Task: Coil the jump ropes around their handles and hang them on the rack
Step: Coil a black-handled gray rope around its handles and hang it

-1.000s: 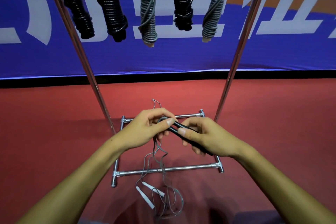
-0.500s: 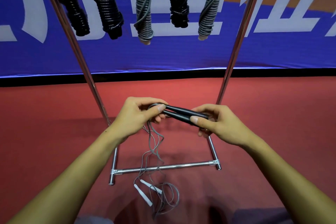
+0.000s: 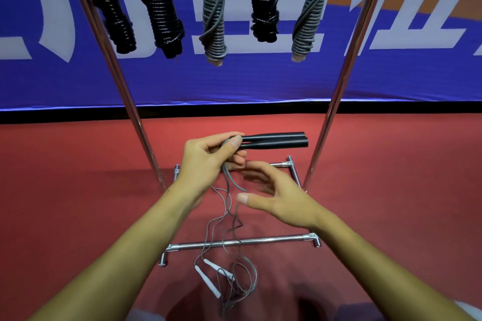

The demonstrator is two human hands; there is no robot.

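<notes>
Two black handles (image 3: 273, 140) lie side by side and level in front of us, and our left hand (image 3: 206, 161) pinches them at their cord end, thumb on top, fingers curled beneath. From that pinch the grey cord (image 3: 229, 206) drops past the lower bar of the rack (image 3: 242, 242) to the red floor (image 3: 65, 190), where it tangles with a second rope's white handles (image 3: 208, 279).

Our right hand (image 3: 276, 195) hovers just beside the hanging cord with fingers spread and thumb out, holding nothing; it is blurred, so we cannot tell whether a fingertip brushes the cord.

To wind well, we judge the left hand should keep both handles pressed together so they do not scissor apart. The right hand should take the cord close under the pinch, pull it snug and lay the first turn tight against the left thumb, then work turn by turn toward the free ends. We should watch the loose pile below: the cords look crossed, and a hasty pull may drag the white handles up.

Overhead, five coiled ropes (image 3: 214, 21) already hang between the posts, three black and two grey.
</notes>
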